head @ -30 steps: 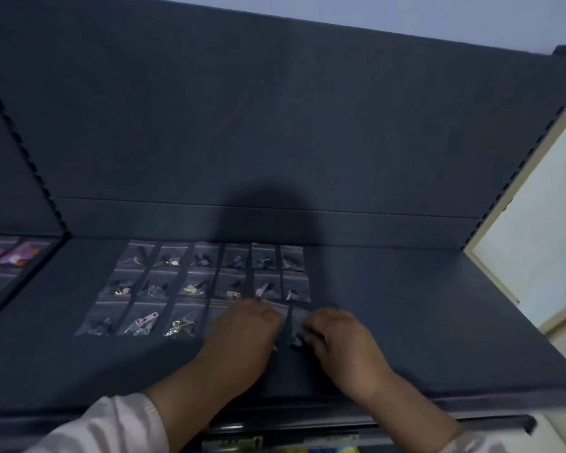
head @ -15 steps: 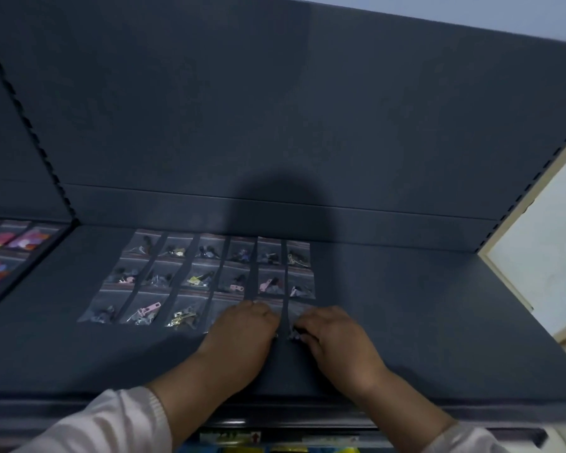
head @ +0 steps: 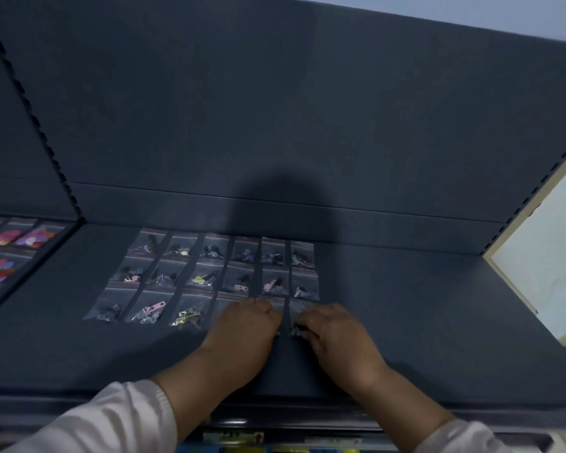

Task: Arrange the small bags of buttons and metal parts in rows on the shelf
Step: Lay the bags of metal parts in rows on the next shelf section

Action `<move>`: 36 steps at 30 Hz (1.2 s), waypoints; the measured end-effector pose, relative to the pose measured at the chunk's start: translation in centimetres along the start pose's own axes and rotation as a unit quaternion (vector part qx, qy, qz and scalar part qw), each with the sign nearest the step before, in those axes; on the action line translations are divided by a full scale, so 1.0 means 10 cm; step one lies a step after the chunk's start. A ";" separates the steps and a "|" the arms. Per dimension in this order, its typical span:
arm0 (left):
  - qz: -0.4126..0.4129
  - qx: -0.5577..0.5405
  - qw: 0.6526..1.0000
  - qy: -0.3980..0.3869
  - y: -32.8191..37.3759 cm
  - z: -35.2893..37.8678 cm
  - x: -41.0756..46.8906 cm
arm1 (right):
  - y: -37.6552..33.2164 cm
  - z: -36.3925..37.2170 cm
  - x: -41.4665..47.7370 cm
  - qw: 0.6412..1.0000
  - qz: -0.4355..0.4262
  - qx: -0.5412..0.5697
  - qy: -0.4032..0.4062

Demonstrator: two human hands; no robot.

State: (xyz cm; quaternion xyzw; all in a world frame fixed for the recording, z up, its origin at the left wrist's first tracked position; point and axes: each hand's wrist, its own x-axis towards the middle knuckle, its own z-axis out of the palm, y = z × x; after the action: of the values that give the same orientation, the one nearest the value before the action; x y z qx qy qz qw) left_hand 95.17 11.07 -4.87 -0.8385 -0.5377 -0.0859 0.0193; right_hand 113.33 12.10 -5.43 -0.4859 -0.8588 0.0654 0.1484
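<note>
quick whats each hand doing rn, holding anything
left hand: resting on front-row bags, grip cannot be told
right hand: fingers curled, pinching the end bag

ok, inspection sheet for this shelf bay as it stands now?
surface: dark shelf, flat, dim, shadow across it.
job's things: small bags in a grid; the back two rows hold six each; front row shows three clear, the rest partly under the hands.
clutter: nothing seen.
grips: left hand lies over front-row bags; right hand has fingertips at the end bag; any pinch is hidden.
cables: nothing seen.
surroundings: dark back panel; colourful packets on the left neighbouring shelf; pale wall right; labelled goods below.
</note>
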 end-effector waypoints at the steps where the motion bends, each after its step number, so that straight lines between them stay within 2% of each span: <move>1: 0.004 -0.008 1.000 0.005 -0.01 0.01 0.00 | -0.01 -0.01 0.00 1.000 0.001 0.001 -0.005; 9: 0.008 -0.008 1.000 0.017 -0.02 0.01 0.01 | -0.04 -0.03 0.01 1.000 0.008 0.006 -0.015; 16: 0.041 -0.028 0.998 0.039 -0.05 -0.01 -0.05 | -0.06 -0.05 -0.02 0.999 0.022 0.022 0.012; 19: 0.010 -0.030 0.998 0.055 -0.10 -0.06 -0.08 | -0.11 -0.11 0.00 0.998 0.022 0.032 0.049; 22: -0.013 -0.037 0.999 0.035 -0.16 -0.16 -0.10 | -0.20 -0.16 0.05 0.995 0.012 0.047 0.082; 26: -0.032 -0.015 0.998 0.060 -0.35 -0.31 -0.21 | -0.30 -0.21 0.18 0.996 -0.001 0.045 0.078; 30: -0.094 -0.016 0.993 0.068 -0.58 -0.52 -0.45 | -0.49 -0.23 0.34 0.999 -0.012 0.029 0.036; 36: -0.155 0.021 0.983 0.093 -0.89 -0.86 -0.91 | -1.05 -0.24 0.52 0.998 -0.056 0.025 0.017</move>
State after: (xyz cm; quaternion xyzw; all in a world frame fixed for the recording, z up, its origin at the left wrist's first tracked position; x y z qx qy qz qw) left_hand 82.32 5.58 1.53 -0.7330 -0.6586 -0.1540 0.0727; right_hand 102.98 11.05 0.50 -0.4344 -0.8802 0.0697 0.1783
